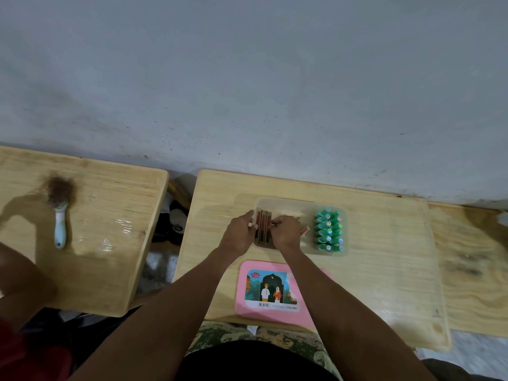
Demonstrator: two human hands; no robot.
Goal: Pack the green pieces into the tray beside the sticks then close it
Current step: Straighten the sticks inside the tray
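Head view: our left hand (pixel 241 231) and right hand (pixel 286 230) pinch the sticks (pixel 264 225) in the tray (pixel 345 252); green pieces (pixel 328 229) seem packed, so we need the lid (pixel 270 290) next.

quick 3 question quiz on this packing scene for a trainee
1. True or false: the pink lid is already on the tray.
2. Where in the tray do the green pieces lie? A) left end B) right end C) middle
3. Fill in: the left hand and the right hand are both at the ___.

Key
1. False: it lies on the table, on the person's side of the tray.
2. B
3. sticks
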